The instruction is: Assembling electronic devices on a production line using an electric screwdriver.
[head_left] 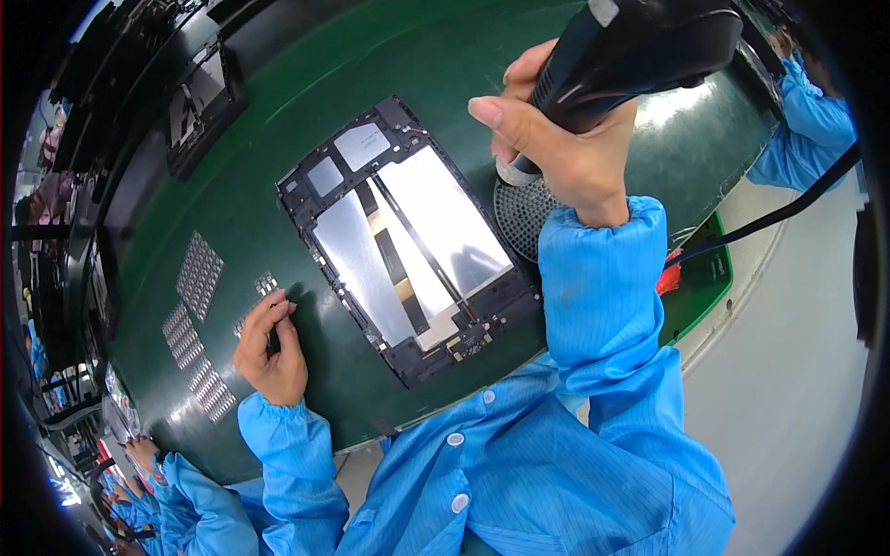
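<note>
Right hand [565, 148] at one o'clock wrapped around a black plastic electric screwdriver [640, 46], left hand [269, 347] at eight o'clock pinching small silver metal pieces [264, 285], open black-framed tablet chassis [408, 241] lying central on glossy dark green tabletop [445, 56].
</note>
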Demonstrator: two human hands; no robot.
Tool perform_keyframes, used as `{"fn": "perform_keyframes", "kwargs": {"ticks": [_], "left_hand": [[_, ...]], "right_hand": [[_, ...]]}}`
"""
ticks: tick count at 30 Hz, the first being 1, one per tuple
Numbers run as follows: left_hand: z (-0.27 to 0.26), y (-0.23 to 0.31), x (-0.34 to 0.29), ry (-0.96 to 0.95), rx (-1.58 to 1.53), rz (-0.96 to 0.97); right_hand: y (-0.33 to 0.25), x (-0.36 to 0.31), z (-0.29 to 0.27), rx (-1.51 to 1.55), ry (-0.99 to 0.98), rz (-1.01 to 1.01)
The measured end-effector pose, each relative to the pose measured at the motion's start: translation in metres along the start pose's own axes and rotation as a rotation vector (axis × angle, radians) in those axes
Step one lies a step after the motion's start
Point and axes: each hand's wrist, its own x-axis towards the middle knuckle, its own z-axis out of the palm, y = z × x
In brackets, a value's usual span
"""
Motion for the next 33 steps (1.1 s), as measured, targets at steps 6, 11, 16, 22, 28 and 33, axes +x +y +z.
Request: {"fn": "perform_keyframes", "kwargs": {"ticks": [6, 11, 16, 22, 28, 33], "left_hand": [[-0.0001, -0.0001, -0.0004, -0.004, -0.011, -0.010], [-0.0021, -0.0009, -0.0019, -0.041, -0.009, -0.025], [-0.0019, -0.0015, -0.0009, -0.045, -0.020, -0.027], [-0.0026, -0.0015, -0.0010, -0.048, -0.010, -0.005], [-0.0019, -0.0016, -0.0012, -0.042, -0.035, -0.002], [-0.0026, -0.0007, -0.0013, -0.044, -0.025, -0.011]], "right_hand": [[0.0031, 0.0007, -0.0027, -0.035, -0.030, -0.043], [0.0039, 0.0021, -0.0032, -0.044, -0.032, -0.059], [0.0025, 0.0026, -0.0038, -0.033, -0.031, -0.079], [-0.0041, 0.0018, -0.0048, 0.000, 0.010, -0.066], [-0.0024, 0.0014, -0.0029, -0.019, -0.007, -0.046], [0.0009, 0.0010, -0.0015, -0.013, -0.007, -0.016]]}}
